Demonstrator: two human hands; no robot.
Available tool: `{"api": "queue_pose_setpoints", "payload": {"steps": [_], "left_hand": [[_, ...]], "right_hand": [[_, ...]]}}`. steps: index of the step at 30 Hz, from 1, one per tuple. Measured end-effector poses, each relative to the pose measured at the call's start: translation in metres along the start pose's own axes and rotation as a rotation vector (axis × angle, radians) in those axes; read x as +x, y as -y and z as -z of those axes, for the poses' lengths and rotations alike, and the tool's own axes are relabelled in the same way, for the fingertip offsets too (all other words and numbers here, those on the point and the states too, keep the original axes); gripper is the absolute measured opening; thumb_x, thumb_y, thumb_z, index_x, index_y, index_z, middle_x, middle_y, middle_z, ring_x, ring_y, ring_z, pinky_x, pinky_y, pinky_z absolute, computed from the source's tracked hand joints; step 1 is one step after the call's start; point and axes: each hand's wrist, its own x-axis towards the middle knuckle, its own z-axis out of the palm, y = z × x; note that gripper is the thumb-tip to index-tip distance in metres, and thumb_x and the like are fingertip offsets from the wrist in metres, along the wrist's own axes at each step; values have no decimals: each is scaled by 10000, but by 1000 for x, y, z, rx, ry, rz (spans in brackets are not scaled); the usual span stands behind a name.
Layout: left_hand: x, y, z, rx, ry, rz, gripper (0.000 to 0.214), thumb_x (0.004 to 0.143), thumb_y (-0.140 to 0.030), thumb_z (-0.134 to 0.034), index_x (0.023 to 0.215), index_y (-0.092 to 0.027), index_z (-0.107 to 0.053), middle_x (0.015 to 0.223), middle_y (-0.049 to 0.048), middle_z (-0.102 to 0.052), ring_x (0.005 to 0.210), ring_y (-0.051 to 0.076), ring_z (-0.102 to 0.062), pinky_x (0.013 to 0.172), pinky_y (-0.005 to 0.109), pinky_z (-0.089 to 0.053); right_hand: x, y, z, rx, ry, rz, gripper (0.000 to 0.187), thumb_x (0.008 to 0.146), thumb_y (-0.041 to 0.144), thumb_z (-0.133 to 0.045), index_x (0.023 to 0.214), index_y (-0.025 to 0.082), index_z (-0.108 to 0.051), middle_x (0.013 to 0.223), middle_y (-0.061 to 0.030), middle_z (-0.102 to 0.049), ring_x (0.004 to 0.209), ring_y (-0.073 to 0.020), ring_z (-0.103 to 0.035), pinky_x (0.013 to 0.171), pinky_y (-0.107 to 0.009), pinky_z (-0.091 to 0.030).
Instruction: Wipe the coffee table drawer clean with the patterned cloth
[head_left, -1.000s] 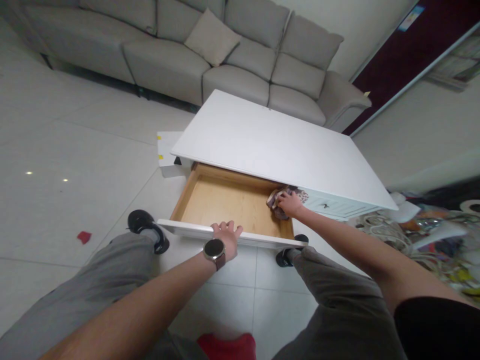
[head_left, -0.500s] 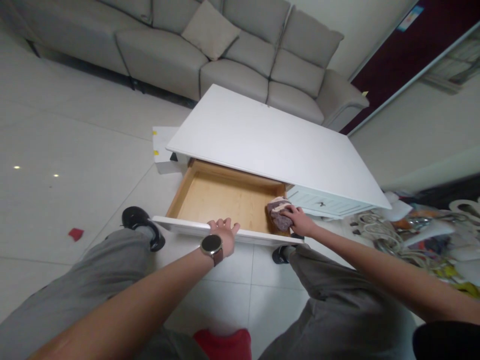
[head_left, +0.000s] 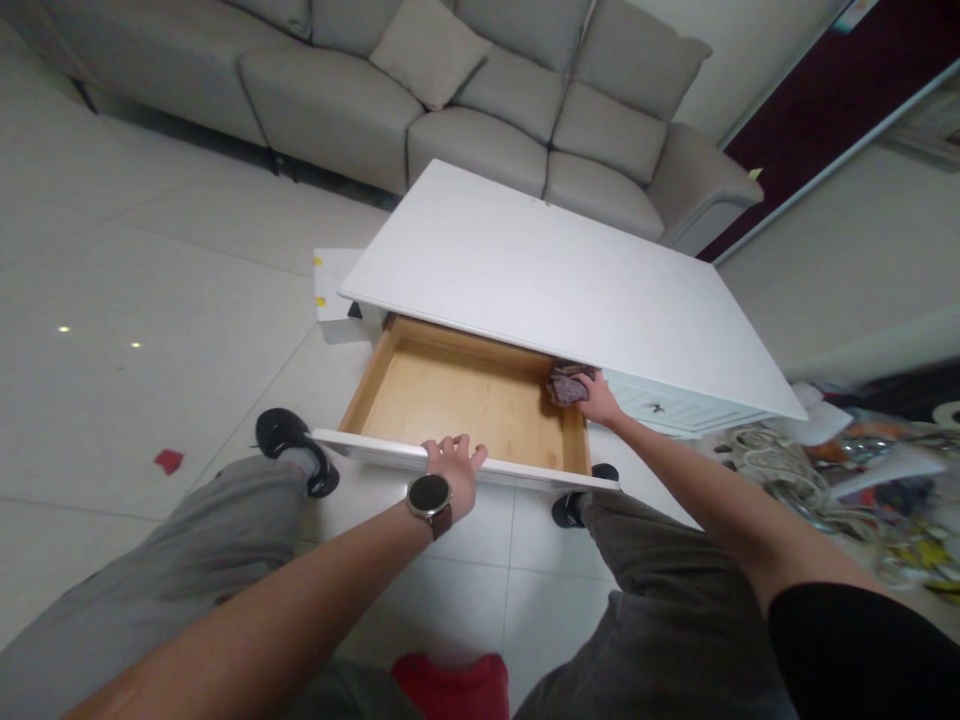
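Observation:
A crumpled purple-brown cloth [head_left: 568, 387] is gripped in my right hand [head_left: 598, 398], pressed at the right side wall of a pulled-out wooden drawer [head_left: 465, 400], close to its back corner. My left hand [head_left: 454, 470], with a watch on the wrist, has its fingers hooked over the top edge of the drawer's white front panel [head_left: 375, 449]. Pale wood shows across the drawer's bottom. The drawer belongs to a white coffee table [head_left: 555, 270], whose top overhangs the drawer's back.
A second drawer front with a small knob [head_left: 657, 408] sits at the right. Behind the table stands a grey sofa [head_left: 480, 150]. A white box [head_left: 337, 290] is at the table's left. Cables and clutter [head_left: 795, 480] lie on the right; a red stool [head_left: 454, 685] is below.
My right hand has moved the cloth along the drawer's right side, from near the front corner toward the back. My left hand keeps its place on the front panel.

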Motion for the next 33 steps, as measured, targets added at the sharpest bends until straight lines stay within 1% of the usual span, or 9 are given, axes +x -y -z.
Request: {"api": "queue_pose_setpoints", "payload": {"steps": [4,8,13,16,19,22,25,28,33], "left_hand": [[-1,-2,4,60,28,5,758,755,-236,-713,1464,-303,-452,1485,183,-445,1266,414,-436,1020,644,-280],[0,-3,7,91,47,10,755,759,-241,-707,1467,-297,-448,1464,178,-455,1255,405,-447,1006,635,-282],[-1,-1,7,94,47,-4,742,769,-218,-680,1469,-278,-443,1459,177,-457,1245,391,-461,1008,622,-294],[-1,-1,5,116,46,-7,741,781,-212,-660,1481,-273,-425,1474,178,-445,1259,394,-456,1008,628,-303],[-2,-2,4,110,13,5,730,777,-187,-655,1469,-281,-441,1469,168,-457,1262,395,-455,1014,638,-300],[-3,-4,3,95,-15,26,731,773,-162,-653,1464,-296,-454,1465,157,-471,1255,389,-462,1020,640,-295],[-3,-7,4,105,1,34,757,782,-162,-649,1495,-295,-432,1482,164,-455,1265,394,-458,1023,642,-292],[-2,-11,3,110,1,64,770,804,-142,-623,1525,-306,-408,1479,163,-456,1272,392,-454,1036,637,-287],[4,-13,-3,124,-14,91,764,832,-91,-563,1535,-343,-399,1464,149,-466,1271,370,-448,1049,624,-289]], "right_hand": [[-24,12,2,-58,23,63,611,729,216,-628,1340,182,-616,1381,-165,-450,1293,-336,-474,1139,-476,-359],[-72,25,5,-86,160,104,572,721,214,-636,1293,209,-649,1372,-156,-467,1226,-338,-514,1093,-498,-395],[-107,31,22,118,351,142,525,664,150,-634,1181,203,-705,1291,-120,-541,1133,-267,-591,1065,-398,-463],[-99,29,37,163,449,132,451,660,146,-622,1094,208,-728,1190,-85,-601,1082,-251,-609,1024,-373,-498],[-86,27,41,60,399,137,517,710,147,-596,1212,215,-697,1256,-89,-593,1112,-256,-587,1033,-388,-484],[-75,31,33,-179,341,212,661,740,163,-628,1390,285,-601,1457,-105,-482,1185,-312,-521,1009,-451,-478],[-59,34,21,-351,292,193,635,786,192,-633,1406,321,-574,1483,-110,-451,1199,-355,-477,941,-471,-497],[-35,31,14,-372,207,99,592,831,207,-616,1412,297,-549,1495,-126,-421,1220,-363,-454,917,-456,-507],[-3,17,8,-320,115,2,675,825,186,-635,1477,266,-480,1519,-153,-384,1227,-353,-463,1007,-468,-466]]}}
